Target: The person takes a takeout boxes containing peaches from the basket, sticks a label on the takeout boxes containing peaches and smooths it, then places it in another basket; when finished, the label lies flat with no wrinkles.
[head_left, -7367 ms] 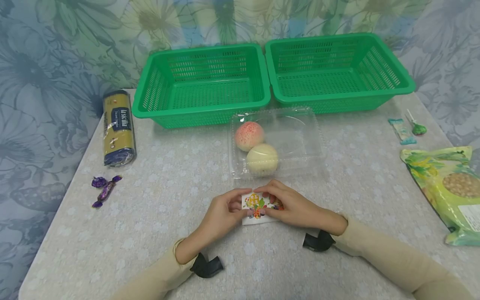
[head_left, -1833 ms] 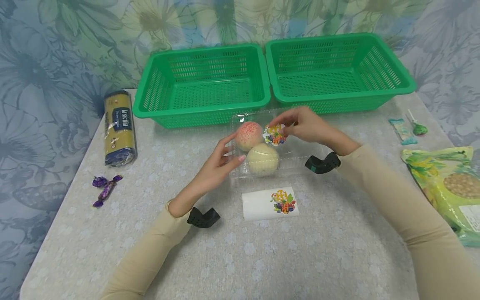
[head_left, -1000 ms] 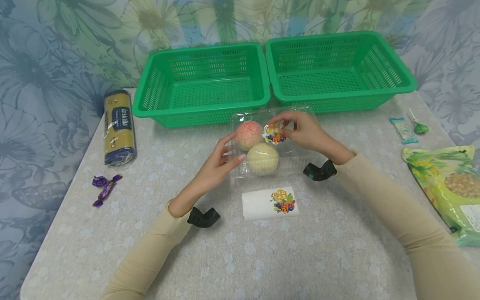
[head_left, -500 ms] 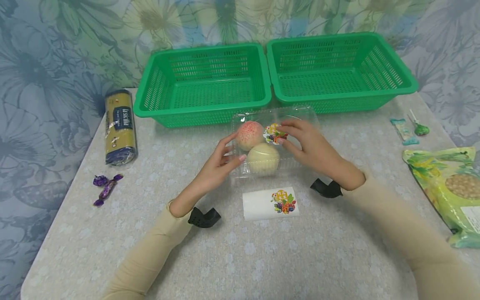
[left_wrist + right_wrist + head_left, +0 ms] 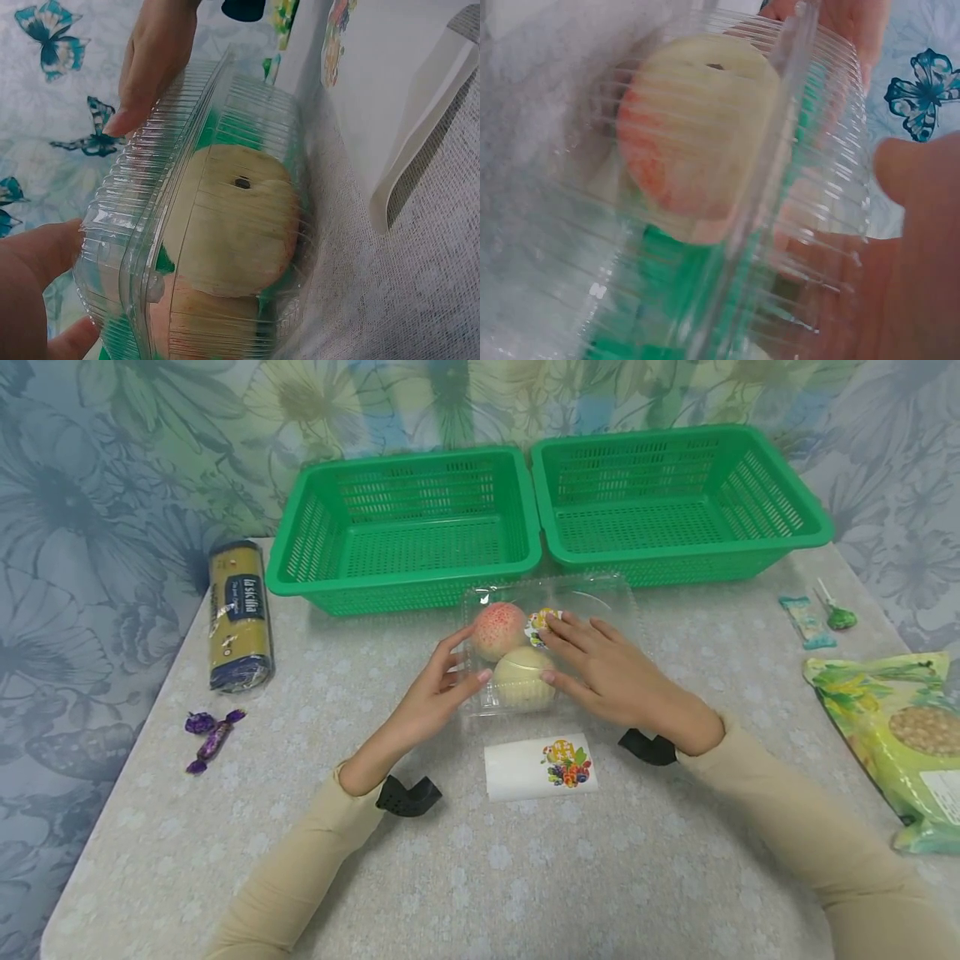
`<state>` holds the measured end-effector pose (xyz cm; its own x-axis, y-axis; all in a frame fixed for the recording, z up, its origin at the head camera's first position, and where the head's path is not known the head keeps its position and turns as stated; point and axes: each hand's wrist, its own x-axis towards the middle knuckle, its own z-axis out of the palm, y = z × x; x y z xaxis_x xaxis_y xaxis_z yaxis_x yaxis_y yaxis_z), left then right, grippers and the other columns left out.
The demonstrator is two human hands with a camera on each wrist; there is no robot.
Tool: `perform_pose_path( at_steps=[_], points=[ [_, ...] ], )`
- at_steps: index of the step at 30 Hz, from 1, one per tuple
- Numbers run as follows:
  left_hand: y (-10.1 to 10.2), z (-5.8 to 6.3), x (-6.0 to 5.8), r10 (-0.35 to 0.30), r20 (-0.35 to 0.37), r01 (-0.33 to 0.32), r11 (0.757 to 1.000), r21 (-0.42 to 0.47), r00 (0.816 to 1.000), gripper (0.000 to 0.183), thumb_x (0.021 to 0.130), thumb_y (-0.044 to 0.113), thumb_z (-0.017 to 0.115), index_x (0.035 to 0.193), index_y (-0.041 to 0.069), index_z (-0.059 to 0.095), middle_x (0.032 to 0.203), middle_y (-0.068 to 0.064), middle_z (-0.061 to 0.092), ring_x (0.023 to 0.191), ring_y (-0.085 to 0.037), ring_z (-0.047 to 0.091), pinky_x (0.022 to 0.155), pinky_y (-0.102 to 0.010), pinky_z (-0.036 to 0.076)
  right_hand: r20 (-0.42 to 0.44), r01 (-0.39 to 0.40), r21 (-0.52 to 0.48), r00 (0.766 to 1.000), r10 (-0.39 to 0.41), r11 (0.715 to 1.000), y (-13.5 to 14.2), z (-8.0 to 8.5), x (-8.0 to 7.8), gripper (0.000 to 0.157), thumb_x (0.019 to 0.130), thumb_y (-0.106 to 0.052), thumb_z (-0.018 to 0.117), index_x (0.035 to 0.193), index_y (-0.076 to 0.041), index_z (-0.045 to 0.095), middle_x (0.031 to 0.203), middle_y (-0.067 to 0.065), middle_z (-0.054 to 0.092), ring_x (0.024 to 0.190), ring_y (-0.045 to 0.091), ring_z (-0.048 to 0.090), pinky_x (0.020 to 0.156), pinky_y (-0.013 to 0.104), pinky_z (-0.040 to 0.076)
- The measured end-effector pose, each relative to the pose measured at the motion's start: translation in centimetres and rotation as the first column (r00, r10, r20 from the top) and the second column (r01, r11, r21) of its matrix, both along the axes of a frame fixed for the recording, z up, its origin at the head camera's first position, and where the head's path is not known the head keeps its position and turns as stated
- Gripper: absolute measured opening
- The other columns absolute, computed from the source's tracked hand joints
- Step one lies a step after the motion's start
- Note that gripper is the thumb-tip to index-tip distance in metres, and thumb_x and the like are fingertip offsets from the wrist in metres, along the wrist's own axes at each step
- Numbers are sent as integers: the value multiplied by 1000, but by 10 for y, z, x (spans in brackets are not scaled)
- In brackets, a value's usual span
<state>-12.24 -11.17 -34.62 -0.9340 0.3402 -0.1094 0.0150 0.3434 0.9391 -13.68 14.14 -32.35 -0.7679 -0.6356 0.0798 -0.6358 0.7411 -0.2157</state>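
A clear plastic clamshell box holds two peaches, a red-speckled one behind a pale yellow one. My left hand holds the box's left side, thumb on the lid and fingers along the edge. On the lid lies a colourful fruit sticker. Flat over it, my right hand rests with straight fingers, covering the sticker's right part. In the left wrist view two fingertips of my left hand touch the ribbed lid edge. A white backing sheet with one fruit sticker lies nearer me.
Two green baskets stand side by side behind the box. To the left are a yellow-and-blue pasta pack and purple wrapped candies. A lollipop, a blue-wrapped candy and a yellow-green bag lie at right.
Earlier both hands held the backing sheet with two stickers; one sticker is now on the lid. My right hand has let go of it and flattened over it. The left hand stays.
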Motion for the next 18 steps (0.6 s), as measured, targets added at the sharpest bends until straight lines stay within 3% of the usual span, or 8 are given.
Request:
perform_pose_path(
  at_steps=[12, 15, 18],
  points=[
    [0, -1, -1, -4, 10, 4, 1000, 5, 1000, 61, 91, 33, 53, 141, 37, 19, 147, -15, 23, 128, -34, 39, 98, -51, 38, 17, 6, -43, 1000, -5, 999, 1, 2, -2, 55, 95, -46, 36, 138, -13, 36, 148, 6, 27, 139, 24, 22, 111, 46, 15],
    [0, -1, -1, -5, 9, 5, 1000, 1, 1000, 62, 90, 33, 53, 141, 37, 19, 147, -15, 23, 128, -34, 38, 98, -51, 37, -6, 2, -159, 1000, -3, 987, 3, 0, -1, 46, 95, -39, 41, 133, -14, 43, 145, 9, 33, 135, 28, 28, 109, 48, 21],
    [0, -1, 0, -2, 9, 2, 1000, -6, 1000, 62, 90, 34, 54, 141, 37, 18, 146, -16, 24, 128, -34, 39, 98, -51, 37, -46, 10, -325, 999, -27, 946, 9, -3, -1, 35, 93, -29, 49, 124, -13, 52, 138, 11, 42, 128, 31, 37, 103, 50, 28]
  ],
)
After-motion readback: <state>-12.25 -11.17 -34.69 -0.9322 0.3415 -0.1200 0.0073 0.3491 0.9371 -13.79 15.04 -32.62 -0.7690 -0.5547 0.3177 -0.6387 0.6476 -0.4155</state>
